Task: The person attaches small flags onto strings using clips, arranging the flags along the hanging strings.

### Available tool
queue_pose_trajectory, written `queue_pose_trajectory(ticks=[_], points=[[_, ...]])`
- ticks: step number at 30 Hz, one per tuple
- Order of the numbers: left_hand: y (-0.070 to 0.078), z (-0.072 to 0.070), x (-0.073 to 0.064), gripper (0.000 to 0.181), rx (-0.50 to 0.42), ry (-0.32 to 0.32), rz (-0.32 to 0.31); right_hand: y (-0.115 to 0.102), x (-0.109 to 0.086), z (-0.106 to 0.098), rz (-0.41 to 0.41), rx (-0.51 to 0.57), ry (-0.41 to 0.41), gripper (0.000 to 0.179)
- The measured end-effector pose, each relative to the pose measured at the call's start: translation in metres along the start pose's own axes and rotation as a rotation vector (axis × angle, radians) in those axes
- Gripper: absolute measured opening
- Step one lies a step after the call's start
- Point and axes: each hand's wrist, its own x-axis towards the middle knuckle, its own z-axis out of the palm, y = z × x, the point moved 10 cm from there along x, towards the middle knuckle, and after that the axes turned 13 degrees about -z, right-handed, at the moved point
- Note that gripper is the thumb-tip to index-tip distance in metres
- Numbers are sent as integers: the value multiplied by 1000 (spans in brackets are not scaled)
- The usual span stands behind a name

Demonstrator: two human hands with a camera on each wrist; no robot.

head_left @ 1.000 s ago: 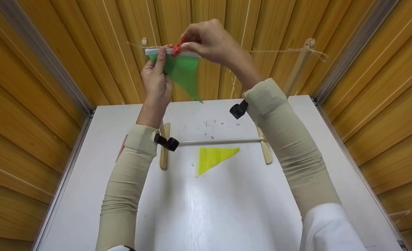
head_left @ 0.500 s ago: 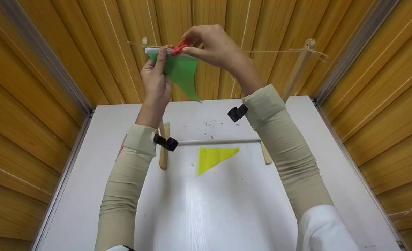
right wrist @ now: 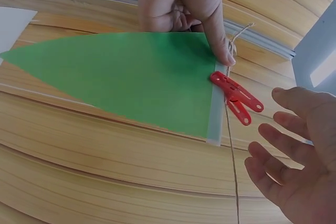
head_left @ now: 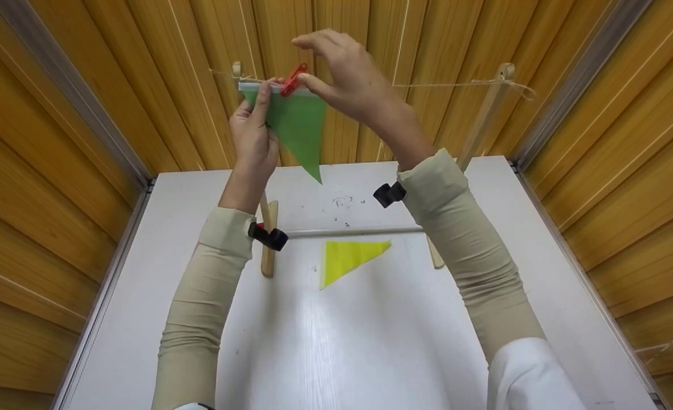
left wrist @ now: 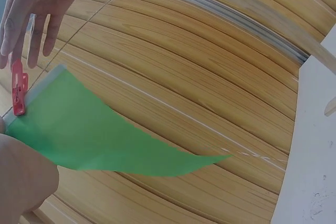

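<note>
A green triangular flag (head_left: 299, 122) hangs point down at the string (head_left: 439, 85), its white top edge along the line. Thumb in front, my left hand (head_left: 253, 134) pinches that edge near its left end. A red clothespin (right wrist: 233, 95) bites the white edge and the string together, just right of the left thumb. My right hand (head_left: 353, 77) is spread beside the clothespin; in the right wrist view (right wrist: 299, 156) its fingers are apart from the clothespin's handles.
A yellow triangular flag (head_left: 347, 259) lies on the white table (head_left: 325, 341). Behind it a white rod (head_left: 359, 232) joins the wooden feet of the stand. The right wooden post (head_left: 484, 117) holds the string's end. Wood-patterned walls (head_left: 40, 239) enclose the table.
The right hand's fingers have opened and come off the red clothespin, which stays on the flag's edge. The green flag's tip has swung lower. My left hand keeps its pinch.
</note>
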Motion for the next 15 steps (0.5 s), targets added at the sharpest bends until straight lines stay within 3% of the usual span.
queue_pose_trajectory(ticks=[11,15], points=[[0,-11,-12,24,87,-37,3,-24,-29,-7,-155,-27,90,35],[1,-15,-22,27,201,-60,31,-35,-47,-6,-241,-23,126,33]])
